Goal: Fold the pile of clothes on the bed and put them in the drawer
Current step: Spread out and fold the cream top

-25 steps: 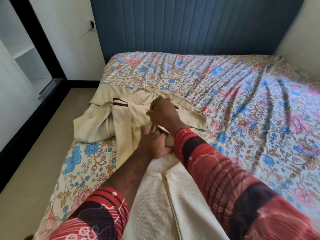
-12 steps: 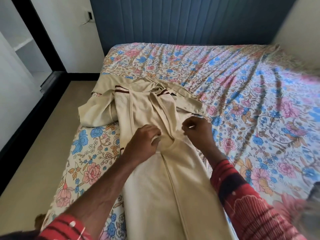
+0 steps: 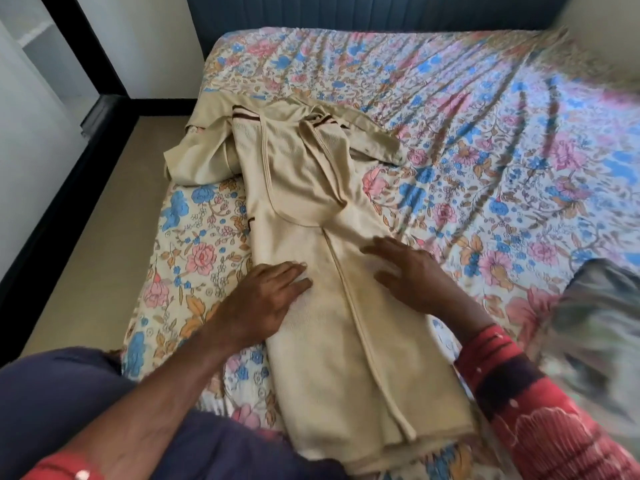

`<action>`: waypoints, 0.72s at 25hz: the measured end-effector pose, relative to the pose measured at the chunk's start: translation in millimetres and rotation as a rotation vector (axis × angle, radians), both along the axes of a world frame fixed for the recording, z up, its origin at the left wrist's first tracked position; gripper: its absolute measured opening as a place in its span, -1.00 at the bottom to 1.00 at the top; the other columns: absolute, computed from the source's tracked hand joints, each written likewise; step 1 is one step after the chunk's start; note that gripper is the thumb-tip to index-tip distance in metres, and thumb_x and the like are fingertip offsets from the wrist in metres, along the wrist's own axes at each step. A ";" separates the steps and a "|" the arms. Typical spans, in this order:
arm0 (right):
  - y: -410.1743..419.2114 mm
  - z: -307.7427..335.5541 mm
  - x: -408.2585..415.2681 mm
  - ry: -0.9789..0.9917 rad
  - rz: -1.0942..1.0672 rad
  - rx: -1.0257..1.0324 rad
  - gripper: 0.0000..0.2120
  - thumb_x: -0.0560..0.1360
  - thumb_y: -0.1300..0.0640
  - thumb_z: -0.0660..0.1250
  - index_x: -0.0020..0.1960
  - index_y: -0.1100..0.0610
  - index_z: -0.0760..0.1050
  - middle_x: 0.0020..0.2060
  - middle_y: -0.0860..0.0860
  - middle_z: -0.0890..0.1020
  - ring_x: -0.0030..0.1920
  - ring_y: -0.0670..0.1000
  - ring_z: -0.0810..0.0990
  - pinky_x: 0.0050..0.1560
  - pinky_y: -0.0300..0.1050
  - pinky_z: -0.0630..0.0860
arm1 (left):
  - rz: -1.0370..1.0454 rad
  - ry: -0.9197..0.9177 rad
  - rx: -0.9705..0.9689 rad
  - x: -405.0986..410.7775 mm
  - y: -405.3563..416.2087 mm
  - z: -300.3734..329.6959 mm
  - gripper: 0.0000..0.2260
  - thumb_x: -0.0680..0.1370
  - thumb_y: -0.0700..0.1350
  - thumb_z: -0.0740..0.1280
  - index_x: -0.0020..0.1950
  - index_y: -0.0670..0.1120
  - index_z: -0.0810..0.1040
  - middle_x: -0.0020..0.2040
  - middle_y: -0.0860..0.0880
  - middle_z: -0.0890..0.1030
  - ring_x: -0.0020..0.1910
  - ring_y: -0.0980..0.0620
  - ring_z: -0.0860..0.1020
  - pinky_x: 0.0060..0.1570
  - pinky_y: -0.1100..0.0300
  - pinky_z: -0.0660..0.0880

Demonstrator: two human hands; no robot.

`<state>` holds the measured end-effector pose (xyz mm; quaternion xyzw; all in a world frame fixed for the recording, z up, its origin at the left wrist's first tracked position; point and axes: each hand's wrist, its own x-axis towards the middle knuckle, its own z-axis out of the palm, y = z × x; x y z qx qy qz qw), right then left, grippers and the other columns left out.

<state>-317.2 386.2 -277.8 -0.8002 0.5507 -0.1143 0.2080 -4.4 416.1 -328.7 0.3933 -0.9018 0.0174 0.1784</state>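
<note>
A long cream garment (image 3: 332,348) with dark striped trim lies lengthwise on the bed (image 3: 485,140), its body folded into a narrow strip and its sleeves bunched at the far end. My left hand (image 3: 266,292) lies flat on the left half of the strip, fingers straight. My right hand (image 3: 408,271) presses flat on the right half, fingers spread. A piped seam runs between the two hands.
The bed wears a floral sheet in pink and blue. A blurred grey patterned cloth (image 3: 595,327) sits at the right edge. A beige floor (image 3: 90,244) and a black frame (image 3: 52,216) lie to the left; a blue padded headboard (image 3: 346,12) stands behind.
Both hands let go of the fabric near the collar and slid toward me. They now lie flat on the garment's middle. The view has tipped further down.
</note>
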 end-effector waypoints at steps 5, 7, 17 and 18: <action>91.1 11.4 -72.5 0.094 0.078 0.074 -0.19 0.50 0.39 0.31 0.52 -0.34 0.30 0.56 -0.22 0.15 0.60 -0.11 0.12 0.62 -0.05 0.11 | -0.255 -0.304 -0.084 24.0 54.2 11.4 -0.20 0.39 -0.33 0.32 0.62 0.02 0.24 0.57 -0.12 0.33 0.53 -0.08 0.36 0.33 -0.14 0.40; 125.4 13.5 -87.8 0.372 0.167 0.156 -0.15 0.61 0.09 0.33 0.55 -0.50 -0.13 0.62 -0.18 -0.17 0.64 -0.05 -0.18 0.62 0.17 -0.06 | -0.396 -0.328 -0.107 17.7 77.3 12.4 -0.32 0.49 -0.17 0.31 0.62 0.06 0.24 0.60 -0.12 0.29 0.56 -0.06 0.29 0.36 -0.13 0.33; 144.4 17.2 -101.3 0.447 0.476 0.229 -0.49 0.64 -0.11 0.19 0.43 -0.60 0.12 0.57 -0.33 -0.32 0.56 -0.15 -0.47 0.59 0.29 -0.31 | -0.676 -0.308 -0.051 -12.9 117.7 2.6 -0.58 0.70 0.14 0.16 0.56 0.12 0.37 0.59 0.00 0.33 0.58 0.03 0.26 0.38 -0.03 0.33; 142.6 17.1 -102.6 0.343 0.459 0.268 -0.57 0.61 -0.22 0.17 0.40 -0.60 0.21 0.57 -0.38 -0.25 0.58 -0.17 -0.40 0.59 0.29 -0.30 | -0.605 -0.244 0.075 -15.7 120.6 3.8 -0.62 0.70 0.09 0.15 0.52 0.12 0.44 0.55 0.05 0.40 0.55 0.08 0.33 0.36 -0.03 0.34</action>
